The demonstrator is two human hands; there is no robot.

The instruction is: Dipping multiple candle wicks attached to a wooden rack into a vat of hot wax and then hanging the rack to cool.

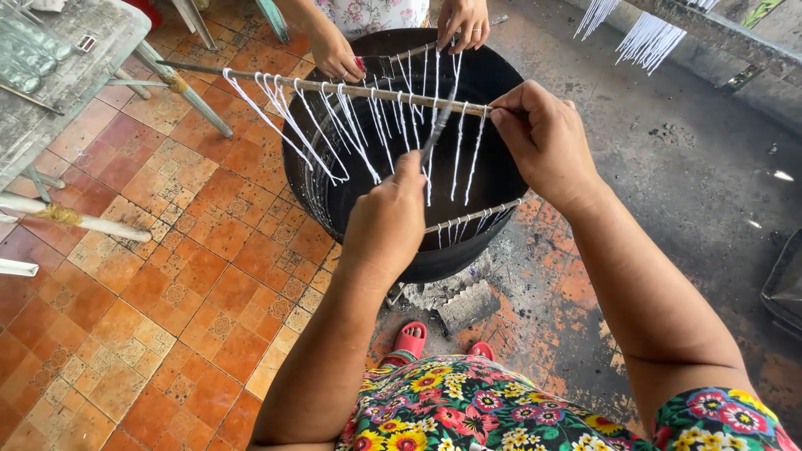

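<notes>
My right hand grips the right end of a long thin stick from which several white wax-coated wicks hang. The stick lies across the top of a big black pot. My left hand holds a thin dark knife-like tool up against the hanging wicks near the middle. A second stick with short white wicks rests on the pot's near rim. Another person's two hands hold a third stick at the pot's far side.
The pot stands on bricks on an orange tiled floor; dark concrete lies to the right. A grey table with metal legs is at the upper left. More white wicks hang at the top right. My red sandals are below.
</notes>
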